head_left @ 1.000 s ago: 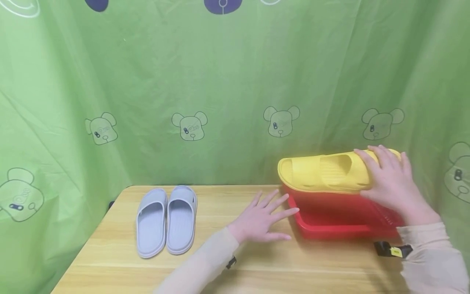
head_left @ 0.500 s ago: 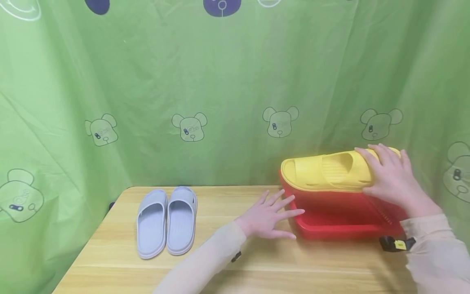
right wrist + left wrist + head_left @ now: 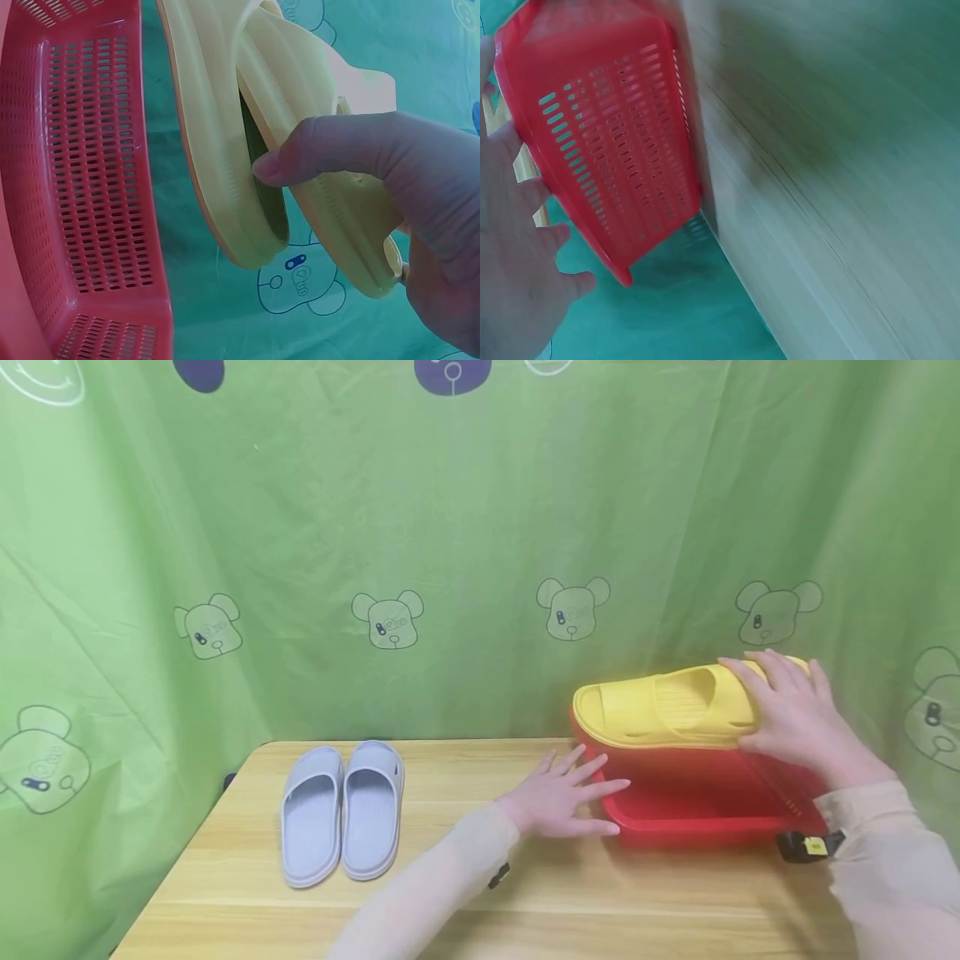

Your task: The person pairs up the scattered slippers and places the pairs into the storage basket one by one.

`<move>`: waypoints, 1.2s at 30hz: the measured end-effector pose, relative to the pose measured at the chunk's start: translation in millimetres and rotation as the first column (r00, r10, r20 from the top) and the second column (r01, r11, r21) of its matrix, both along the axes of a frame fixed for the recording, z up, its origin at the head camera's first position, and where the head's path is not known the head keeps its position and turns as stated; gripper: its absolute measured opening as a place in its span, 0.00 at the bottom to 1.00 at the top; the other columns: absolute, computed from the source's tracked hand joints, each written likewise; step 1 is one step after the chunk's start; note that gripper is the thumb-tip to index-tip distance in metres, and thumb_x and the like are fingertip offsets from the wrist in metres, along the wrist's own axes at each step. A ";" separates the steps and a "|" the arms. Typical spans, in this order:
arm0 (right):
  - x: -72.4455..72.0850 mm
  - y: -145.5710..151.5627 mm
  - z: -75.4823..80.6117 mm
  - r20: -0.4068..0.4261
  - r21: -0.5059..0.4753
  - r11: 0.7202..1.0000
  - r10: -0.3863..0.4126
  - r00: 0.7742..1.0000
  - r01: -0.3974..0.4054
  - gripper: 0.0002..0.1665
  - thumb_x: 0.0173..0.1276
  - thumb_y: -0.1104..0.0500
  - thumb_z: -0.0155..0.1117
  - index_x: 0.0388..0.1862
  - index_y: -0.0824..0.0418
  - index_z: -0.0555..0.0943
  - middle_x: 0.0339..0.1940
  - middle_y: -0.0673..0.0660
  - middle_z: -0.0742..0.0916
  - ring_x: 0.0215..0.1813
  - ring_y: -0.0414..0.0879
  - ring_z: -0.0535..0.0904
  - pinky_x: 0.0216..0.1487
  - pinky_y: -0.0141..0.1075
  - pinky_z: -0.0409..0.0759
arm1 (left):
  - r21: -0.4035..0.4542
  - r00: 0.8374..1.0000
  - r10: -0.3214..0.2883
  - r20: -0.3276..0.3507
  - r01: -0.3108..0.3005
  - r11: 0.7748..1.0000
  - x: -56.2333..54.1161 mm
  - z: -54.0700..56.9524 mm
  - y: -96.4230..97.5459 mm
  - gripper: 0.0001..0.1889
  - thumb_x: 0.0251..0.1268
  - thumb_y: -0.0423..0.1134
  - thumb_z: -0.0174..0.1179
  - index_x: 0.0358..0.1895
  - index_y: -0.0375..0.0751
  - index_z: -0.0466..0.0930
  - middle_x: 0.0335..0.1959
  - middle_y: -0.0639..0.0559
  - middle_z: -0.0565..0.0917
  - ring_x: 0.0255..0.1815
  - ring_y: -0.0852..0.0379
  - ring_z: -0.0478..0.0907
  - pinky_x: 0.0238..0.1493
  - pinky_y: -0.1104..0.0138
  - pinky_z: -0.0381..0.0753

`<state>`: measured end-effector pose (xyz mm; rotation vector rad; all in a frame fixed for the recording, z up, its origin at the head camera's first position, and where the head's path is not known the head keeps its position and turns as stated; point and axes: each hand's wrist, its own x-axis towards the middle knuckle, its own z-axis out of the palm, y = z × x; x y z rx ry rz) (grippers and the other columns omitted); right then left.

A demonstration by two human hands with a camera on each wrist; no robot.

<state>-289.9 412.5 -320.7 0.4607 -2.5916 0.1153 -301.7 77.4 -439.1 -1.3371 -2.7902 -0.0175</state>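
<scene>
My right hand grips a pair of yellow slippers at one end, above the far side of the red basket. In the right wrist view the two yellow slippers lie against each other, with the thumb pressed at the gap between their soles. My left hand is spread beside the basket's left rim, its fingertips overlapping the rim in the head view. The left wrist view shows the fingers of that left hand along the edge of the slotted red basket.
Two grey slippers stand side by side on the left of the wooden table. A green curtain with bear-head prints hangs behind the table and along both sides.
My left hand has shifted right and slightly up, closer to the basket rim. The right hand keeps holding the yellow slippers over the basket, with only a slight shift.
</scene>
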 end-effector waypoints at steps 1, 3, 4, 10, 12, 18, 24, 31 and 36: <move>-1.4 0.5 -0.3 0.002 0.004 1.000 0.001 1.000 -0.001 0.71 0.27 0.58 0.81 0.76 0.52 0.57 0.68 0.73 0.64 0.72 0.72 0.52 0.71 0.72 0.29 | 0.009 1.000 0.000 0.009 0.000 1.000 -0.4 0.1 1.2 0.36 0.61 0.79 0.31 0.71 0.87 0.29 0.80 0.66 0.33 0.82 0.50 0.31 0.80 0.47 0.36; -4.0 1.7 -1.2 0.009 0.009 1.000 -0.001 1.000 0.001 0.71 0.27 0.58 0.81 0.76 0.52 0.57 0.68 0.73 0.64 0.72 0.72 0.53 0.71 0.72 0.29 | 0.028 0.999 0.000 0.032 -0.001 1.000 -0.5 0.9 3.4 0.36 0.61 0.79 0.31 0.71 0.87 0.31 0.81 0.66 0.35 0.82 0.50 0.31 0.80 0.47 0.36; -5.3 2.3 -1.7 0.014 0.013 1.000 -0.003 1.000 0.003 0.71 0.27 0.58 0.81 0.76 0.52 0.56 0.68 0.73 0.64 0.72 0.72 0.53 0.71 0.72 0.30 | 0.036 0.999 0.000 0.041 -0.001 0.999 -0.4 1.1 4.4 0.35 0.62 0.79 0.31 0.71 0.87 0.32 0.81 0.66 0.35 0.83 0.50 0.31 0.80 0.47 0.36; -9.8 5.5 -3.7 0.047 0.016 1.000 -0.015 0.999 0.014 0.72 0.26 0.57 0.81 0.76 0.53 0.56 0.69 0.73 0.63 0.72 0.73 0.52 0.71 0.72 0.29 | 0.058 0.996 0.015 0.086 -0.020 0.998 1.6 3.5 8.6 0.34 0.63 0.77 0.32 0.72 0.86 0.36 0.81 0.66 0.36 0.82 0.52 0.31 0.80 0.46 0.37; -10.3 6.1 -3.4 0.053 0.020 1.000 -0.017 0.998 0.016 0.72 0.26 0.57 0.81 0.76 0.53 0.56 0.68 0.73 0.63 0.71 0.73 0.52 0.71 0.72 0.29 | 0.065 0.995 0.026 0.095 -0.033 0.997 2.4 3.9 9.8 0.33 0.64 0.77 0.32 0.72 0.87 0.37 0.81 0.66 0.36 0.82 0.52 0.30 0.80 0.46 0.38; -12.1 8.0 -3.4 0.076 0.041 0.999 -0.022 0.997 0.018 0.70 0.27 0.58 0.80 0.74 0.54 0.57 0.68 0.73 0.63 0.70 0.74 0.53 0.71 0.72 0.28 | 0.070 0.993 0.057 0.102 -0.064 0.995 3.9 2.6 14.0 0.32 0.64 0.77 0.30 0.71 0.88 0.39 0.81 0.66 0.37 0.82 0.53 0.30 0.80 0.46 0.38; -16.0 10.0 -5.0 0.091 0.064 0.998 -0.023 0.996 0.017 0.70 0.26 0.59 0.80 0.74 0.54 0.57 0.68 0.73 0.63 0.69 0.74 0.53 0.70 0.73 0.28 | 0.067 0.996 0.059 0.071 -0.064 0.996 3.6 0.8 16.3 0.31 0.64 0.77 0.30 0.72 0.87 0.39 0.81 0.62 0.40 0.83 0.52 0.32 0.80 0.44 0.40; -24.3 8.0 -7.7 0.110 0.106 0.994 -0.009 0.994 -0.003 0.70 0.27 0.59 0.81 0.74 0.55 0.57 0.68 0.73 0.63 0.69 0.74 0.54 0.69 0.75 0.31 | 0.057 0.996 0.061 0.063 -0.065 0.996 4.0 4.1 15.1 0.32 0.64 0.77 0.30 0.72 0.87 0.40 0.81 0.63 0.40 0.83 0.52 0.33 0.79 0.44 0.41; -29.6 4.2 -11.1 0.138 0.119 0.993 -0.016 0.990 -0.001 0.69 0.26 0.58 0.79 0.73 0.55 0.58 0.68 0.73 0.64 0.69 0.74 0.54 0.67 0.76 0.35 | 0.041 0.997 0.064 0.049 -0.066 0.997 4.5 4.2 15.3 0.32 0.64 0.77 0.30 0.72 0.87 0.40 0.81 0.63 0.42 0.83 0.52 0.34 0.79 0.44 0.43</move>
